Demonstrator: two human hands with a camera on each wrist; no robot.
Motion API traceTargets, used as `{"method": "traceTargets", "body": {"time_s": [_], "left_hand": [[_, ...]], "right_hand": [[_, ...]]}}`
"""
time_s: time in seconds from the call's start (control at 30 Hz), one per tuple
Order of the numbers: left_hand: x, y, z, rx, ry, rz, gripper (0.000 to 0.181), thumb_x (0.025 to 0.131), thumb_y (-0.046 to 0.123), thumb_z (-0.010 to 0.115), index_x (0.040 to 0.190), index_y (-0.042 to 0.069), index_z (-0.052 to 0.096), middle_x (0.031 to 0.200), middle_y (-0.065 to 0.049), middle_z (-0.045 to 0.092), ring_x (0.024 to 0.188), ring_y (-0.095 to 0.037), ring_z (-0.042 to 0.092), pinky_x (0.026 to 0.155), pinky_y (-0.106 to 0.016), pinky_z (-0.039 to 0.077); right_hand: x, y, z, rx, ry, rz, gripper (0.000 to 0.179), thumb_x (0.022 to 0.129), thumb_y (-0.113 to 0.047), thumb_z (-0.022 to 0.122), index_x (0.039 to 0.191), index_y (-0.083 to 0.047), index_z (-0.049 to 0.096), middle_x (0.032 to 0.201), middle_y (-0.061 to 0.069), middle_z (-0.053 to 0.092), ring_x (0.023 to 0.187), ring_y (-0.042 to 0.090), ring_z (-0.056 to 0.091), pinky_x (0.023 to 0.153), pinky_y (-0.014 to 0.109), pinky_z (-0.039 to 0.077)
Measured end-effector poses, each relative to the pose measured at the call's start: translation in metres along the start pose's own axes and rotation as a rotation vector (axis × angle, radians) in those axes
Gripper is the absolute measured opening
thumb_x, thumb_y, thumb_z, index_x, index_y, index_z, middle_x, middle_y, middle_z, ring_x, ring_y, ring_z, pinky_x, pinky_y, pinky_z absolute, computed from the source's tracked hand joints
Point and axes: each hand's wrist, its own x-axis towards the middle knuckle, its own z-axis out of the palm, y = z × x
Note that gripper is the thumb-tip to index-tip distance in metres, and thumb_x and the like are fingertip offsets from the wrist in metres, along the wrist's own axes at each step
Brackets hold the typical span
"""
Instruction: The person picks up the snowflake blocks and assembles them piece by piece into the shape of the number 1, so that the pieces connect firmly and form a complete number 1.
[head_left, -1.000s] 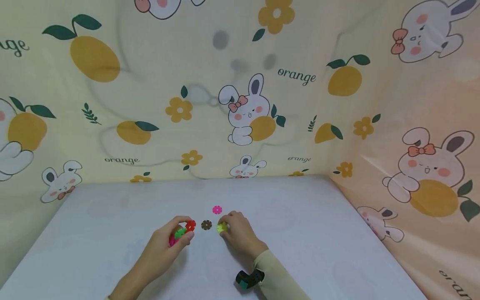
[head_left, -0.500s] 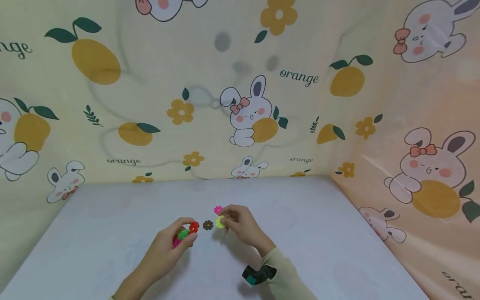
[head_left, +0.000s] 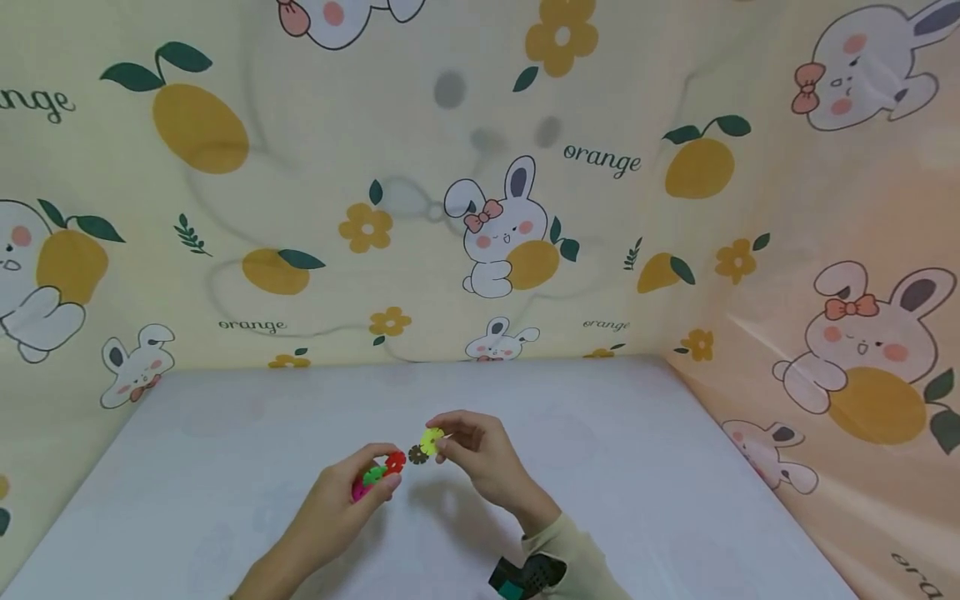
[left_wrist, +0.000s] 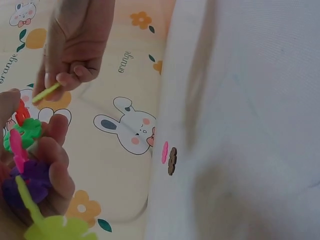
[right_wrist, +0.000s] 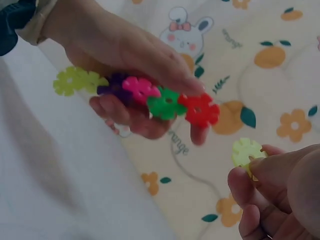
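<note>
My left hand point(head_left: 337, 504) grips a chain of interlocked flower-shaped plastic discs. A red disc point(right_wrist: 199, 110) forms the chain's free end. Behind it come a green disc point(right_wrist: 165, 103), a pink disc point(right_wrist: 141, 89), a purple disc point(right_wrist: 115, 87) and yellow-green discs point(right_wrist: 70, 81) at the other end. Between thumb and fingers, my right hand point(head_left: 491, 458) pinches a single yellow disc point(head_left: 431, 440), raised above the table and apart from the red one. A brown disc point(head_left: 417, 455) lies on the table beside a loose pink disc point(left_wrist: 165, 152), which is hidden in the head view.
The white-covered table point(head_left: 637, 500) spreads beneath both hands. A patterned cloth point(head_left: 300, 192) with rabbits and oranges hangs along the back and sides. A dark band point(head_left: 527, 575) sits around the right wrist.
My right hand has picked the yellow disc up from the table and brought it left and up, toward the chain. The loose pink disc has gone out of sight in the head view.
</note>
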Motion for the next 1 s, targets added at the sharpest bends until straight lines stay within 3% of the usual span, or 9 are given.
{"method": "traceTargets", "body": {"time_s": [0.17,0.37,0.5,0.63,0.83,1.0], "left_hand": [[-0.002,-0.001,0.0,-0.008,0.015,0.052,0.04,0.095,0.039,0.069,0.125,0.013,0.067,0.095,0.0,0.073,0.076,-0.004,0.065,0.067,-0.019,0.052],[-0.003,-0.004,0.003,0.011,0.018,0.122,0.032,0.096,0.036,0.069,0.122,0.016,0.069,0.085,0.006,0.067,0.071,-0.001,0.056,0.064,-0.02,0.049],[-0.004,-0.005,0.004,0.011,0.028,0.117,0.03,0.096,0.036,0.07,0.121,0.019,0.069,0.081,0.008,0.063,0.069,-0.001,0.051,0.062,-0.02,0.047],[-0.005,-0.003,0.003,0.008,0.036,0.12,0.03,0.096,0.035,0.07,0.121,0.019,0.069,0.079,0.008,0.062,0.068,-0.001,0.051,0.062,-0.02,0.046],[-0.005,-0.003,0.003,0.004,0.024,0.145,0.029,0.097,0.033,0.069,0.121,0.017,0.068,0.081,0.008,0.064,0.068,0.0,0.053,0.063,-0.021,0.047],[-0.005,-0.002,0.003,-0.001,0.017,0.157,0.03,0.097,0.033,0.068,0.121,0.014,0.068,0.083,0.006,0.066,0.069,0.001,0.054,0.063,-0.021,0.048]], "right_hand": [[-0.004,-0.007,0.006,0.016,-0.016,-0.038,0.024,0.098,0.001,0.059,0.121,0.001,0.067,0.11,0.028,0.068,0.077,0.012,0.068,0.081,0.024,0.057],[-0.007,-0.007,0.012,0.039,0.013,-0.075,0.023,0.097,0.002,0.06,0.12,0.004,0.066,0.11,0.03,0.068,0.079,0.009,0.068,0.08,0.027,0.06],[-0.008,-0.007,0.016,0.036,0.027,-0.104,0.022,0.096,0.003,0.061,0.118,0.004,0.066,0.111,0.028,0.066,0.082,0.006,0.068,0.081,0.038,0.062],[-0.008,-0.009,0.02,0.016,0.038,-0.122,0.02,0.096,0.003,0.062,0.115,0.002,0.068,0.109,0.025,0.066,0.082,0.007,0.069,0.082,0.04,0.061],[-0.009,-0.009,0.023,-0.019,0.061,-0.16,0.02,0.094,0.006,0.063,0.113,0.003,0.068,0.104,0.025,0.066,0.08,0.011,0.07,0.08,0.04,0.061],[-0.01,-0.009,0.024,-0.043,0.07,-0.151,0.02,0.094,0.005,0.063,0.113,0.001,0.069,0.104,0.023,0.067,0.08,0.011,0.071,0.08,0.033,0.061]]}}
